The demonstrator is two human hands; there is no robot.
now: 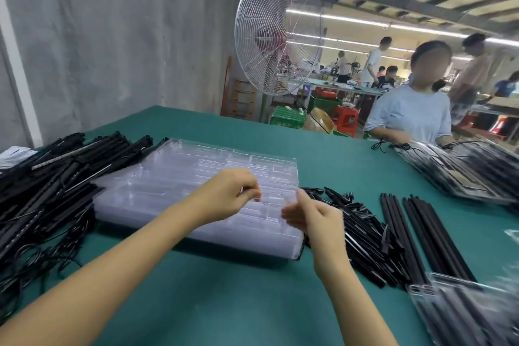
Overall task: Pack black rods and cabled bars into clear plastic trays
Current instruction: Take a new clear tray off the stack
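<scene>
Both bare forearms reach forward over the green cloth-covered counter (224,303) and meet at the near right corner of a stack of clear moulded plastic trays (252,244) that lies flat in the middle of the counter. The left hand (230,194) hovers palm-down above the stack, wrist slightly raised, its fingers curled under and its fingertips (257,196) pinching the thin top tray (224,160) near its right edge. The right hand (311,216) stands on edge just beside the stack's right side, thumb pointing up and the other fingers curled inward toward the left hand. It touches the clear edge there, but blur hides whether it actually grips the plastic.

To the left of the stack, touching its side, lies a big heap of long black bars with trailing cables (56,177). To the right, near the right wrist, is a loose pile of short black rods (362,236), and next to it two neat rows of long thin black rods (421,233). Clear trays already filled with black parts (463,171) sit at the far right, more of them blurred at the lower right corner. A person in a pale blue shirt (412,115) stands at the counter's far side, and a white wire-guarded fan (278,31) rises behind it
</scene>
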